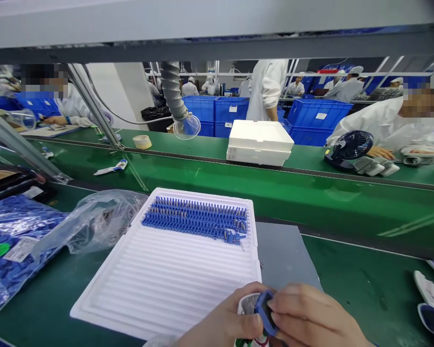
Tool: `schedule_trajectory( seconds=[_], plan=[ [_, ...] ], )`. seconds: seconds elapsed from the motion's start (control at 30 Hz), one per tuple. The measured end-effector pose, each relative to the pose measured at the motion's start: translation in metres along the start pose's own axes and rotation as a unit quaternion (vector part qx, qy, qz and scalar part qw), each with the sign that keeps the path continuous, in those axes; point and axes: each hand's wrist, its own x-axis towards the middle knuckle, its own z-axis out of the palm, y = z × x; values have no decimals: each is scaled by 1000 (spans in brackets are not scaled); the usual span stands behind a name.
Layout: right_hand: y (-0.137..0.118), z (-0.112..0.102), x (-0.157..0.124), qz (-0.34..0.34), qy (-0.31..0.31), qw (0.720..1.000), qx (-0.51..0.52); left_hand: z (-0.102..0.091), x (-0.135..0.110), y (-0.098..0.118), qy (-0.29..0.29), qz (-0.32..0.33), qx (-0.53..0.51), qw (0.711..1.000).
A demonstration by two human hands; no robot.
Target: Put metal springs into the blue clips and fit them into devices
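Close to the bottom edge, my left hand (226, 315) is closed around a small white housing with a blue-rimmed end (266, 318). The fingers of my right hand (311, 311) press together on the blue rim, whose inside looks dark. Part of this housing is hidden by my fingers and cut off by the frame. Just beyond my hands lies a white ribbed tray (173, 274). Rows of small blue plastic parts with metal springs (195, 217) stand along its far end, and one blue part (234, 237) lies askew there.
Left of the tray are a clear plastic bag (108, 217) and a bag of blue parts (25, 236). A grey mat (285, 255) lies at right. White-and-coloured housings (432, 303) sit far right. Beyond a green ledge stand white trays (260, 142) and a fan (350, 147); co-workers sit opposite.
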Motion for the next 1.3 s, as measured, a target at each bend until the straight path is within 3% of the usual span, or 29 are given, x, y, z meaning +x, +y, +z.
schedule_trajectory(
  seconds=[0.2,0.53,0.73,0.87,0.97,1.07,1.13,1.3],
  plan=[
    [4,6,1,63,60,987,133,-7,0,-11,10,-32,-9,999],
    [8,7,-1,135,-47,977,156,-11,-3,-15,62,-88,16,994],
    [4,2,-6,125,-64,972,190,-6,1,-14,22,-21,-18,999],
    [7,10,-19,147,7,956,252,-5,-2,-12,37,19,35,998],
    [9,20,-27,249,79,915,308,-6,-4,-11,76,116,217,966],
    [10,29,-28,367,63,824,427,-7,-3,-12,107,208,379,895],
    [12,34,-26,390,43,777,493,-8,-1,-14,114,224,420,872],
    [17,40,-29,399,26,756,519,-9,1,-22,123,281,478,823]
  ],
)
